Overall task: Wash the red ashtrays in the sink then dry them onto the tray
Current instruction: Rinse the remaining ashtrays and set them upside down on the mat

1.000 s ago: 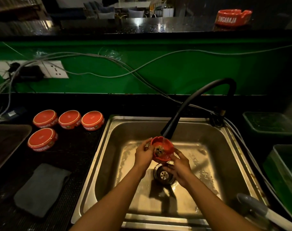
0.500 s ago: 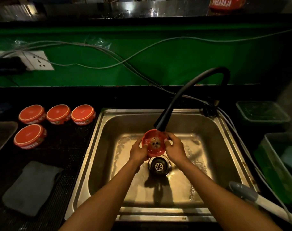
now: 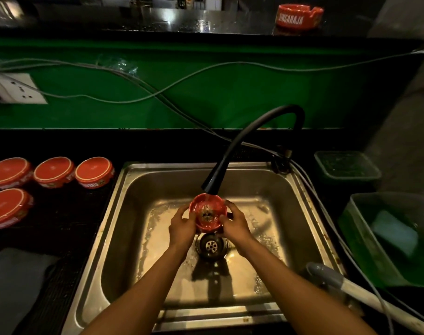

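Under the faucet [image 3: 249, 139], both hands held one red ashtray [image 3: 208, 212].
Left hand [image 3: 182, 227] and right hand [image 3: 235, 226] gripped its sides; four ashtrays [image 3: 53, 171] sat upside-down alongside, another waited.

Left hand [image 3: 182, 227] and right hand [image 3: 235, 226] extended forward together, fingers [image 3: 226, 205] curled, gripping.

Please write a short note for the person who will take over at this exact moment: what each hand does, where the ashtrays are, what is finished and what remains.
Left hand and right hand: both grip the red ashtray from its sides, held under the black faucet above the drain.
Inside it, dark residue is visible; washing is not finished.
Four ashtrays lie upside down on the counter left of the sink.
One more ashtray stands upright on the upper ledge.
Grey cloth lies at front left.
Left: finish rinsing, dry it, place it on the tray. The tray is not in view.
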